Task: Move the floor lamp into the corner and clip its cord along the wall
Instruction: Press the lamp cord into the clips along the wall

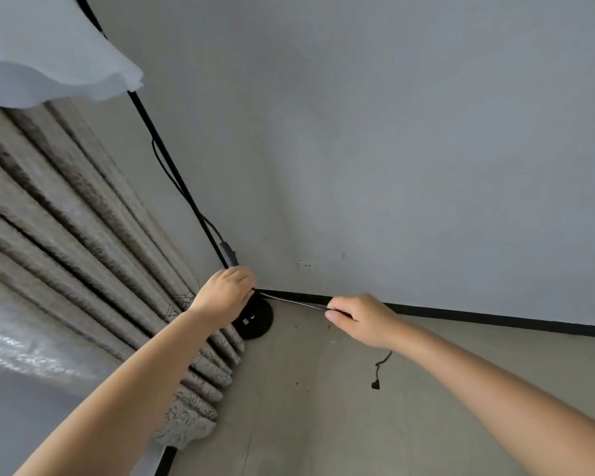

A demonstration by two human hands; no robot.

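Note:
The floor lamp stands in the corner: a thin black pole [172,156], a white shade [49,53] at top left and a round black base [256,319] on the floor. Its black cord [296,301] runs taut along the black skirting between my two hands. My left hand [225,292] pinches the cord low by the pole, just above the base. My right hand [361,319] grips the cord further right, close to the skirting. The cord's loose end with the plug [375,384] hangs down below my right wrist.
Beige pleated curtains [83,242] hang at the left and touch the lamp base. A white wall socket [304,266] sits low on the grey wall. A black skirting board [495,319] runs along the wall's foot. The floor [323,407] is grey.

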